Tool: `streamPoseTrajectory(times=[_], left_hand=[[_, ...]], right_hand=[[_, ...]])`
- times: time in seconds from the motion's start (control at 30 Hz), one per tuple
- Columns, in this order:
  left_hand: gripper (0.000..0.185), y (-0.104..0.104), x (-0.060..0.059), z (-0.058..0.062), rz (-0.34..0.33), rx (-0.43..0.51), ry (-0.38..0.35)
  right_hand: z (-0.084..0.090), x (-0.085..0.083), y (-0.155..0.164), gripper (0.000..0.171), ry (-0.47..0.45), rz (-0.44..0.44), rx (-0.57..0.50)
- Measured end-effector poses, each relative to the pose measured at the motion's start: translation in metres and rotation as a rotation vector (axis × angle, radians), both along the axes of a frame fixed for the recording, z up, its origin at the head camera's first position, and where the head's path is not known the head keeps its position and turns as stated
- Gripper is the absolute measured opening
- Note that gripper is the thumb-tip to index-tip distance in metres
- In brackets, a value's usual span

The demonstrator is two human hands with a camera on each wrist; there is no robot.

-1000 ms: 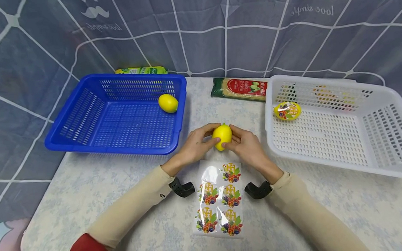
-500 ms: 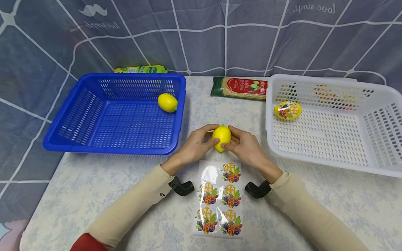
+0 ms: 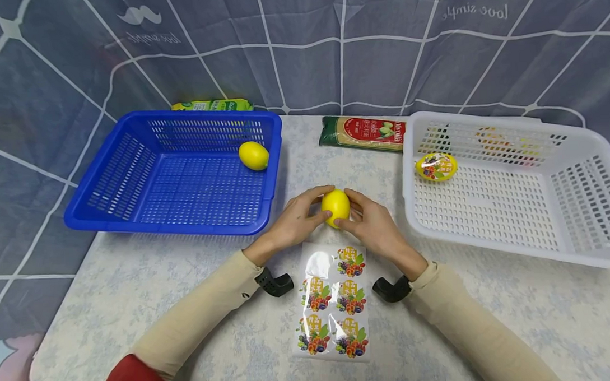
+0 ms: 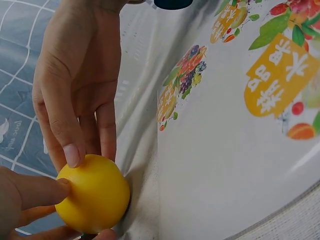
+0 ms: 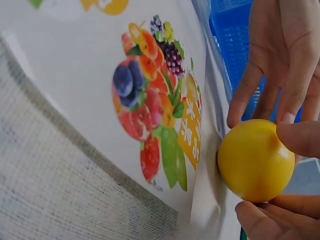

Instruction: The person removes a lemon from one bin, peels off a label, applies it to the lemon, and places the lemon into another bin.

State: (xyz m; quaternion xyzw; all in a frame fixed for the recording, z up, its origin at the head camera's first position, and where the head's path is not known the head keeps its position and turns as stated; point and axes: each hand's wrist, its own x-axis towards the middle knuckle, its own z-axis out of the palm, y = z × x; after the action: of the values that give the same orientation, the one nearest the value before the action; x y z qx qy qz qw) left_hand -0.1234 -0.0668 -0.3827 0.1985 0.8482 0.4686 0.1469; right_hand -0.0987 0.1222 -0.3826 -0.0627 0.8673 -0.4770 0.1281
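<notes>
A yellow lemon (image 3: pixel 336 207) is held between both hands, just beyond the top edge of a sticker sheet (image 3: pixel 334 301). My left hand (image 3: pixel 297 220) grips it from the left, thumb on the near side. From the right, my right hand (image 3: pixel 375 221) holds it with thumb and fingers in the same way. The lemon's plain yellow skin shows in the left wrist view, with both thumbs pressed on it. In the right wrist view, fingertips of the two hands surround the lemon (image 5: pixel 256 161). Several fruit-picture stickers are on the sheet; its upper left spot has no picture.
At the left stands a blue basket (image 3: pixel 160 226) with one lemon (image 3: pixel 254 156) in it. A white basket (image 3: pixel 488 243) at the right holds a stickered lemon (image 3: pixel 436 167). A red and green packet (image 3: pixel 363 133) and a green packet (image 3: pixel 213 105) lie by the curtain (image 3: pixel 306 73).
The lemon has turned in my fingers: its green stem tip, visible at the top earlier, is out of sight now. Both hands have shifted only slightly and keep their hold.
</notes>
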Motion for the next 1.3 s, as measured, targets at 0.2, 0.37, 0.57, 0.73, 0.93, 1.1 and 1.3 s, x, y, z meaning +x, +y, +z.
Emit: streamPoseTrajectory(times=[0.2,0.37,0.57,0.73,0.93,1.1,1.3], left_hand=[[0.048,-0.0009,-0.0011,0.0001,-0.015,0.028,0.012],[0.052,-0.0023,-0.0017,-0.0001,0.012,0.016,-0.024],[0.054,-0.0026,-0.0035,-0.0012,0.038,0.025,-0.074],[0.056,-0.0005,-0.0050,-0.0011,0.049,0.015,-0.070],[0.056,0.0008,-0.0056,0.0003,0.052,-0.002,-0.064],[0.057,-0.0004,-0.0062,-0.0009,0.057,-0.026,-0.063],[0.067,0.0005,-0.0014,0.0010,0.082,-0.107,0.001]], right_hand=[[-0.0002,0.0000,-0.0006,0.069,0.009,0.005,-0.021],[-0.0008,-0.0001,-0.0010,0.068,0.019,0.000,-0.021],[-0.0012,0.0004,-0.0012,0.069,0.015,-0.012,-0.026],[-0.0018,0.0007,-0.0003,0.069,0.025,-0.007,-0.037],[-0.0019,0.0016,0.0023,0.069,0.016,0.007,-0.061],[-0.0016,0.0019,0.0025,0.068,0.014,0.011,-0.061],[-0.0028,0.0019,0.0010,0.068,0.027,-0.001,-0.049]])
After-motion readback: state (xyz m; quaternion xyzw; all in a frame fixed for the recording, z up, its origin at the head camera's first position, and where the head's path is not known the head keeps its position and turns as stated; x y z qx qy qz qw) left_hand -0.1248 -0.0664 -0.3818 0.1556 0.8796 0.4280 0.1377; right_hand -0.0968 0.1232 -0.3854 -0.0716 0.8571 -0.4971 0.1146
